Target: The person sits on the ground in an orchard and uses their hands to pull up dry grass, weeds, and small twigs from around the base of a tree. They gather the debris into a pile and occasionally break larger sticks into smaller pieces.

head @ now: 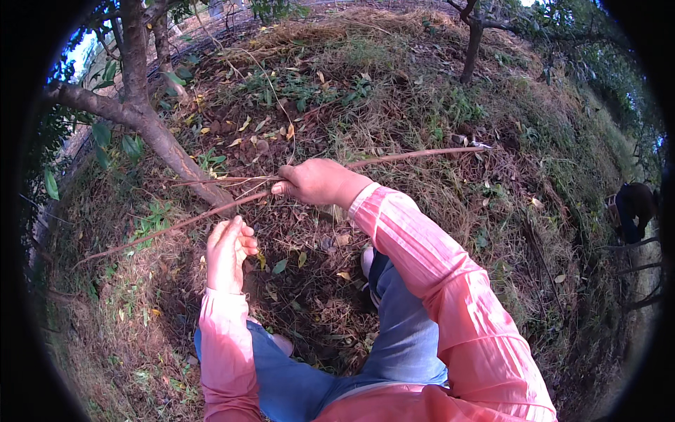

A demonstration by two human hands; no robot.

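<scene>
My right hand [321, 182] is closed around a long thin brown stick [211, 212] and a few thinner dry stems [227, 180] that stick out to its left. The stick runs on past my wrist to the right, where its far end lies near a small pale, shiny thing [480, 144] that I cannot name. Below the stick's left part is my left hand [232, 245], raised, its fingers loosely curled and apart, with nothing seen in it. A thin dry vine [279, 105] rises from beside my right hand.
A forked tree trunk [169, 150] stands at the left, close to the stick. Another slim trunk [473, 50] is at the upper right. Dry grass, weeds and fallen leaves cover the ground [316, 295] around my feet. At the far right edge is a dark shape [635, 211], perhaps a person.
</scene>
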